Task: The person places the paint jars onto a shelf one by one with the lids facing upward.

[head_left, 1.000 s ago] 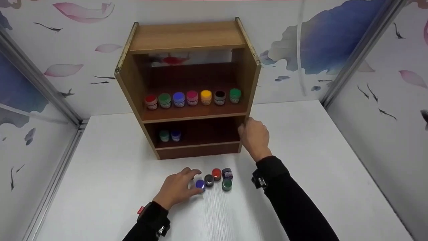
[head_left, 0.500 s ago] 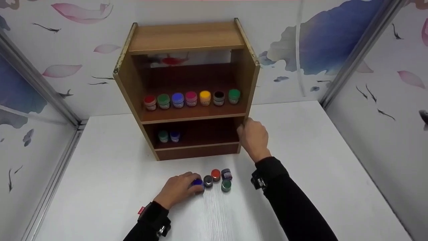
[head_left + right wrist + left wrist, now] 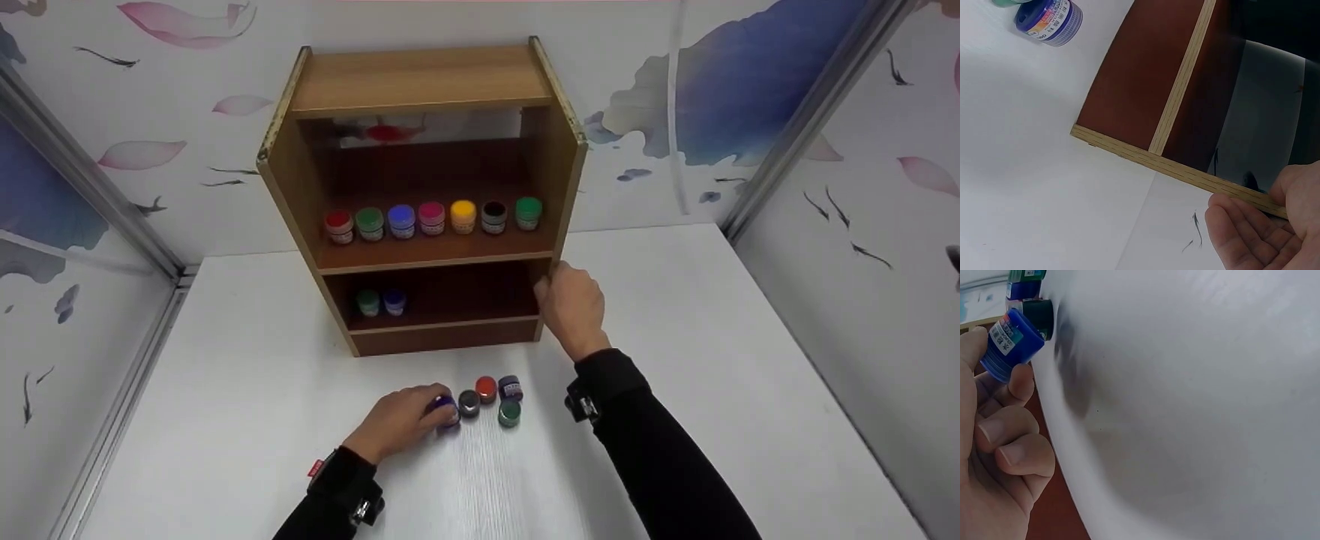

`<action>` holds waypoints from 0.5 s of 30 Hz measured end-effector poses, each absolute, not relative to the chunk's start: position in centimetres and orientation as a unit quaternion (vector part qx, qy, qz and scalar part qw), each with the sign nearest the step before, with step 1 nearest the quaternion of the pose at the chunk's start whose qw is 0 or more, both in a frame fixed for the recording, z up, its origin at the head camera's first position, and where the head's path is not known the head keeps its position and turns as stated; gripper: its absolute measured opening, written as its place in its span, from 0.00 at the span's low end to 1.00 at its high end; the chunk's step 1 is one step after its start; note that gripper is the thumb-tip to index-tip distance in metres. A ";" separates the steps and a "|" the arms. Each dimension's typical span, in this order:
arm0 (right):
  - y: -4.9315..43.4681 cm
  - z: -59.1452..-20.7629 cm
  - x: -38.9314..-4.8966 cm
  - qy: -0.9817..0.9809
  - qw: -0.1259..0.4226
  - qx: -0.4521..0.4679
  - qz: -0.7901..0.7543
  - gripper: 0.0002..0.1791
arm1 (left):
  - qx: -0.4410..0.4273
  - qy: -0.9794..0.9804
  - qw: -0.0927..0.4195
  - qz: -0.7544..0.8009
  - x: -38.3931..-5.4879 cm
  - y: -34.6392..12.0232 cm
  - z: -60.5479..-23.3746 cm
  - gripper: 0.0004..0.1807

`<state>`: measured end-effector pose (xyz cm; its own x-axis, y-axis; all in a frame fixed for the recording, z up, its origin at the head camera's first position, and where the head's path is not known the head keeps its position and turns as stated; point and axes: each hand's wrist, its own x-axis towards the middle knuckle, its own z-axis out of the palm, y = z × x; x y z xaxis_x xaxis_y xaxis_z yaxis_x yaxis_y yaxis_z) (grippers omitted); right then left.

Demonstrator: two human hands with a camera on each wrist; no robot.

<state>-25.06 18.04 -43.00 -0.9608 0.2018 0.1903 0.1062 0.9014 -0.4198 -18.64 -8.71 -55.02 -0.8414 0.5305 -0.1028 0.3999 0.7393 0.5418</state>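
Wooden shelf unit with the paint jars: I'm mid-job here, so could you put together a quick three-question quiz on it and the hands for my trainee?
1. Multiple choice: how many paint jars stand on the upper shelf? A) five B) seven C) nine
2. True or false: the right hand is holding a paint jar.
3. Open: what is the left hand pinching?

Key:
1. B, seven.
2. False; it grips the right side panel of the shelf unit.
3. A blue paint jar.
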 end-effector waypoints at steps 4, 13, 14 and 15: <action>18.1 -43.0 -25.1 -0.969 0.115 -0.078 0.206 0.15 | 0.255 0.924 0.125 0.255 -18.7 -8.7 -54.9 0.17; 18.0 -43.1 -25.1 -0.968 0.118 -0.076 0.208 0.15 | 0.241 0.928 0.126 0.253 -18.8 -8.8 -54.4 0.21; 18.0 -43.1 -25.1 -0.968 0.119 -0.077 0.208 0.15 | 0.240 0.929 0.124 0.253 -18.8 -8.9 -54.3 0.21; 18.0 -43.1 -25.1 -0.968 0.120 -0.076 0.207 0.15 | 0.240 0.930 0.121 0.251 -18.9 -8.9 -54.2 0.21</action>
